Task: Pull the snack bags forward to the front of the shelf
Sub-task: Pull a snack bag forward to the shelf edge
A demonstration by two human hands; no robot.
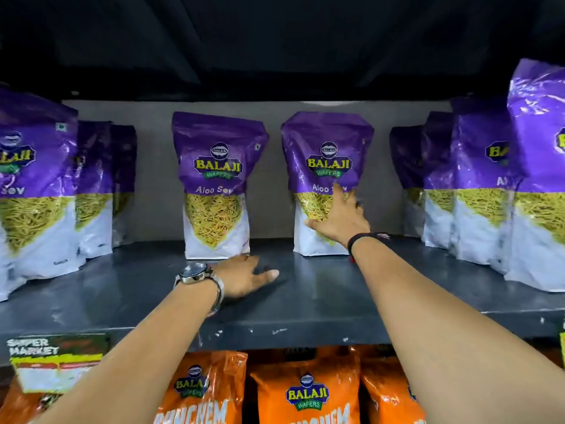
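Two purple-and-white Aloo Sev bags stand upright at the back of the dark shelf point(305, 304). The left-centre bag point(215, 182) stands alone. My left hand point(244, 276), with a watch on the wrist, lies low on the shelf just in front of that bag's base, fingers spread, holding nothing. My right hand point(341, 217), a black band at the wrist, reaches to the right-centre bag point(324, 160) with spread fingers against its front; I cannot see a closed grip on it.
More purple bags stand in rows at the left point(36, 185) and at the right point(535, 185), nearer the shelf's front edge. Orange snack bags point(305, 393) fill the shelf below. A price label point(55, 359) hangs on the front lip at the left.
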